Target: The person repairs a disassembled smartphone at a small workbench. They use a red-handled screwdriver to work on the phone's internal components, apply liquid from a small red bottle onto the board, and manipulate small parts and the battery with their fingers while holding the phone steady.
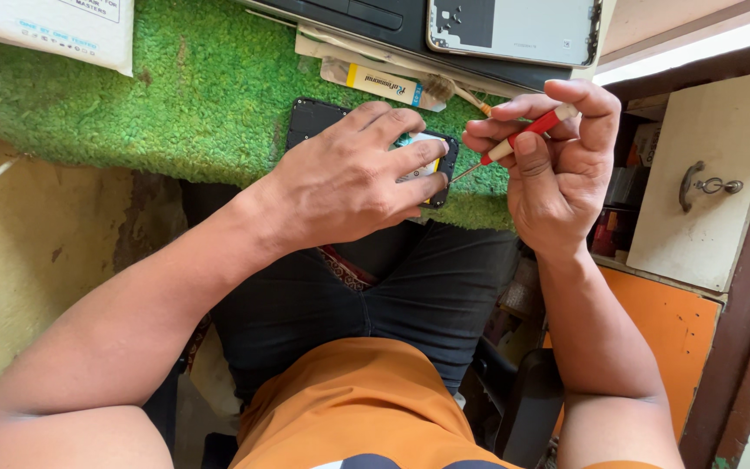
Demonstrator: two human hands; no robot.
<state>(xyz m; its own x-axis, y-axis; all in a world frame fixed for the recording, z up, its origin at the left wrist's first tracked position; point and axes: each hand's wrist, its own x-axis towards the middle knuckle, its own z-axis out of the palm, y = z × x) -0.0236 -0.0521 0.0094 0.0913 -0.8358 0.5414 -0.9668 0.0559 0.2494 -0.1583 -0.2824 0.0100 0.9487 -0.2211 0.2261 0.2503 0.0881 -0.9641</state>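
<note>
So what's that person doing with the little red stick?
A person sits at a green fuzzy mat. Their left hand presses down on an opened phone lying flat on the mat. Their right hand pinches a small red-handled screwdriver, its thin tip aimed at the phone's edge. A silver phone back cover lies further up the bench.

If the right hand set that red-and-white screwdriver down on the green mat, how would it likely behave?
The screwdriver looks thin, stiff and probably light, pinched by the right hand. Its round handle might roll on a hard surface, but the shaggy green mat would likely stop it.
</note>
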